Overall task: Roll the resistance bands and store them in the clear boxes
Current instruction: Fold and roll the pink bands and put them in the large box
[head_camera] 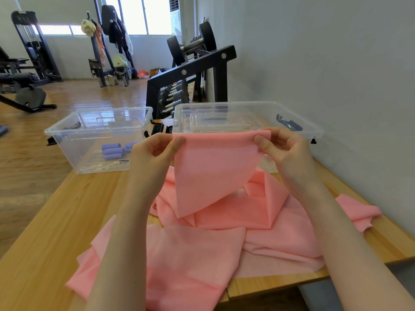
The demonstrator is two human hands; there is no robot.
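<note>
Both hands point(155, 149) point(285, 147) pinch pink band point(213, 171) end, hanging down.

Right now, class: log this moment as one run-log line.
left hand: pinches pink band | right hand: pinches same edge | left box: purple rolls

Two clear boxes point(98, 140) (three purple rolls point(113, 151) inside)

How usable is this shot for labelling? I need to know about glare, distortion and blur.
Head view: the windows are blown out white; reflections streak the clear boxes, yet the purple rolls in the left one stay readable; wide-angle bending curves the table edge and stretches the forearms; the pink band, the left hand and the right hand are sharp.
</note>
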